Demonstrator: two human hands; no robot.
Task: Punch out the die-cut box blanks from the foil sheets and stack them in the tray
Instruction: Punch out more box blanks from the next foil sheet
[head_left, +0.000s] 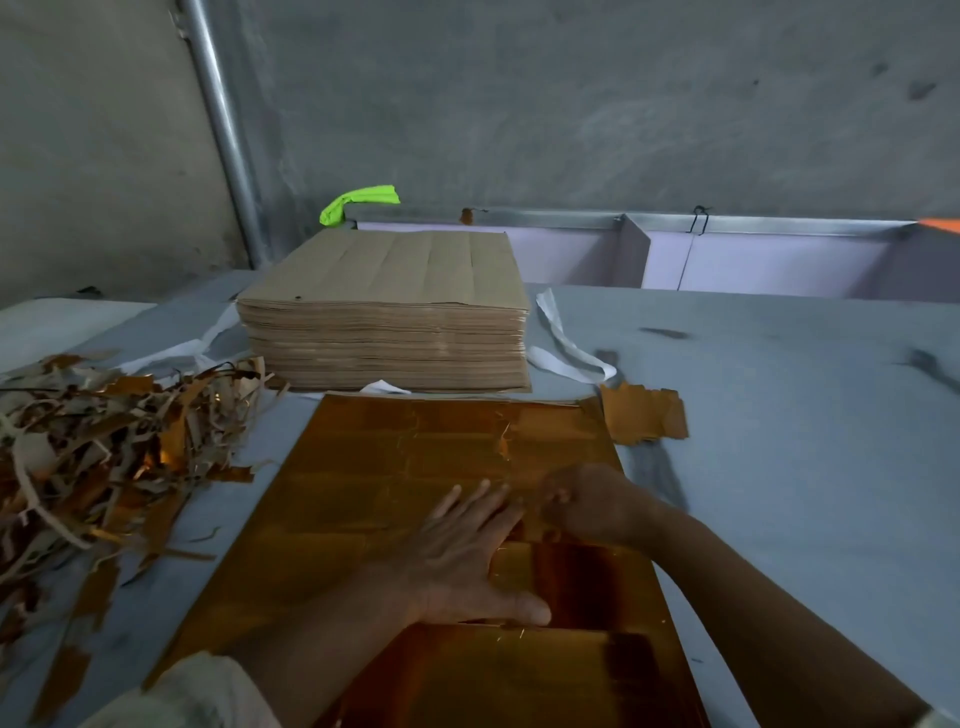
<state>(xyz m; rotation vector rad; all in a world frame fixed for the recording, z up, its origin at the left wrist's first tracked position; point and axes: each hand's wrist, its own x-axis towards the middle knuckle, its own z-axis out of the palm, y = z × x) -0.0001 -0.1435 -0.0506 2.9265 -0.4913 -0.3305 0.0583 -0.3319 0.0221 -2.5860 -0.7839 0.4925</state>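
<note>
Your right offers bare desk (805, 441) to pass over, save a small foil offcut (644, 413) by the foil sheet (415, 467)'s far corner, while the tall stack of brown card sheets (384, 312) blocks straight ahead and a scrap heap (104, 441) crowds your left.

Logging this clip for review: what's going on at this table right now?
A person works on a shiny gold foil sheet lying on the grey table. The left hand presses flat on it, fingers spread, while the right hand pinches the foil beside it. A tall stack of brown sheets stands behind, a pile of scrap strips lies to the left, and a few small gold pieces to the right.
</note>
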